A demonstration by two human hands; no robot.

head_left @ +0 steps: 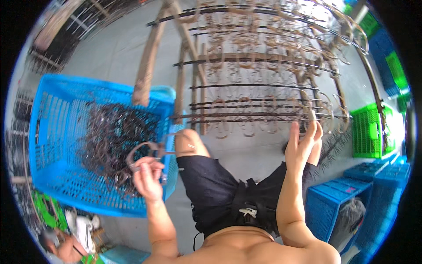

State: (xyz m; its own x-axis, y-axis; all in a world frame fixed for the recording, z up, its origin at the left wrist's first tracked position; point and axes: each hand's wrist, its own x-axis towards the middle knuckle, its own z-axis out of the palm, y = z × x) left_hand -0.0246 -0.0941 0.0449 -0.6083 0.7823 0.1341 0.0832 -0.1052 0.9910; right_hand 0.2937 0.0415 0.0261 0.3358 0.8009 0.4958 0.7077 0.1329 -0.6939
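Observation:
My left hand (148, 178) is closed around a translucent brown eyeglass frame (132, 155) at the right side of a large blue basket (94, 207). The frame's thin arms point right, toward my knee. Inside the basket lies a tangled heap of dark eyeglass frames (118, 132). My right hand (302, 145) is stretched forward above my other knee, its fingers apart. Its fingertips come close to the near rods of a wooden rack (143, 66); whether they touch is hard to tell. Many pale brown frames (246, 127) hang from the rack's dark rods (259, 86).
At the right stand a green crate (365, 132) and a blue crate (323, 211) beside a dark plastic bag (349, 220). Another person (66, 246) is at the lower left. Spiky dark rods (336, 147) lean low beside my right knee.

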